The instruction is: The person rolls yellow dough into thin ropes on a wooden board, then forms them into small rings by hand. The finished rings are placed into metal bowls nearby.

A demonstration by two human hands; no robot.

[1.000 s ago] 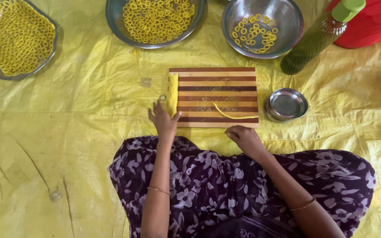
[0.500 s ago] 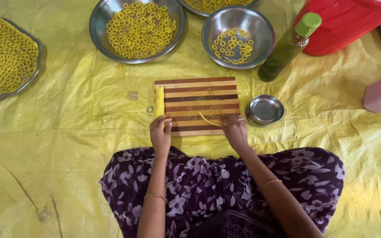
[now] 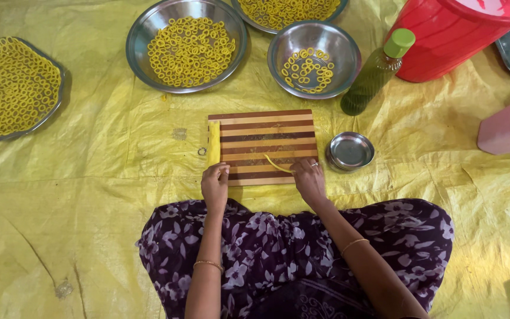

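Yellow tarp (image 3: 78,195) spread under striped wooden cutting board (image 3: 264,139), both hands placed at its near edge.
Board's near-left edge is pressed by left hand (image 3: 215,188), fingers curled, nothing grasped; thin yellow dough strand (image 3: 277,165) on the board is pinched by right hand (image 3: 309,180).

Right hand (image 3: 309,182) on dough strip (image 3: 277,165) (striped board (image 3: 264,127)); left hand (image 3: 215,186) beside

At twelve o'clock the far steel bowl (image 3: 287,10) and, at one o'clock, the red bucket (image 3: 467,35) are cut off by the top edge.
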